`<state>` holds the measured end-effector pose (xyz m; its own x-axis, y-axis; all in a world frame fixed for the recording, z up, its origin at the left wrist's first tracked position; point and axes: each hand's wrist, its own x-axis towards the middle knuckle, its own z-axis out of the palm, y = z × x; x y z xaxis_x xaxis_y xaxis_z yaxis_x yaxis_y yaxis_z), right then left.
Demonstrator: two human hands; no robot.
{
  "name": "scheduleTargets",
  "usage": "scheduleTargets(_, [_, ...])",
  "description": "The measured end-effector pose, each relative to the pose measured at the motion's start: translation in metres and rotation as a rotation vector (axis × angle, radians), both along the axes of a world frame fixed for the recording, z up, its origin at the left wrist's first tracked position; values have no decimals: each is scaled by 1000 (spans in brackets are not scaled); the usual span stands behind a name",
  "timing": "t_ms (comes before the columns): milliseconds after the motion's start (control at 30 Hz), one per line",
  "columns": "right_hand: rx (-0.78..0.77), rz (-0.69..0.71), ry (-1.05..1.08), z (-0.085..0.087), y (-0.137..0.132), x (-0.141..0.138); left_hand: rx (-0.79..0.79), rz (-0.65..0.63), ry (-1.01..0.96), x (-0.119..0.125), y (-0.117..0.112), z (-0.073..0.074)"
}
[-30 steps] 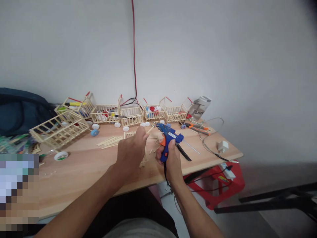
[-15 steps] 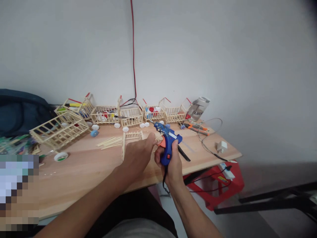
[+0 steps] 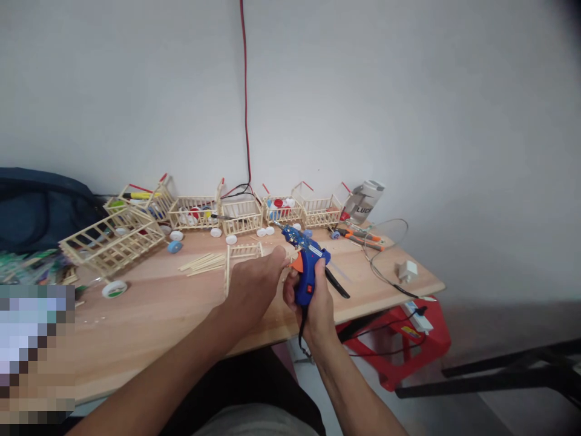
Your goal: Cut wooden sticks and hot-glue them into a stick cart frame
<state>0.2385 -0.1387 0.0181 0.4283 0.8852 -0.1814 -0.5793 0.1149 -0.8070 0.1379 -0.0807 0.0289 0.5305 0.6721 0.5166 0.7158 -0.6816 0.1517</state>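
Observation:
A blue hot glue gun (image 3: 307,266) with an orange trigger is gripped in my right hand (image 3: 318,306), its nozzle pointing up and left over the table. Close against its trigger side is my left hand (image 3: 256,281), fingers curled and mostly hidden. A small pale bit shows by the left thumb tip, too small to name. Behind that hand, partly covered, a small frame of wooden sticks (image 3: 227,266) rests on the table. Loose wooden sticks (image 3: 203,264) lie in a bunch to its left.
Several small stick-built carts (image 3: 195,212) with bottle-cap wheels line the wall. A larger cart (image 3: 113,242) stands at left. Orange-handled pliers (image 3: 365,239), a can (image 3: 365,200), a wire loop and a white adapter (image 3: 407,270) are at right. A red stool (image 3: 426,339) holds a power strip.
The view has shifted very slightly. Both hands and the glue gun keep almost the same position, with my right hand still gripping the gun.

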Motion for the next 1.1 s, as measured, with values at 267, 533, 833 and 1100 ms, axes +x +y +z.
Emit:
scheduleTargets(267, [1, 14, -7, -2, 0, 1, -171, 67, -21, 1, -1, 12])
scheduleTargets(533, [-6, 21, -28, 0, -2, 0, 18, 9, -26, -1, 5, -2])
scheduleTargets(833, [-4, 49, 6, 1, -6, -2, 97, 46, -50, -2, 6, -2])
scheduleTargets(1100, [22, 119, 27, 8, -12, -1, 148, 49, -72, -1, 5, 1])
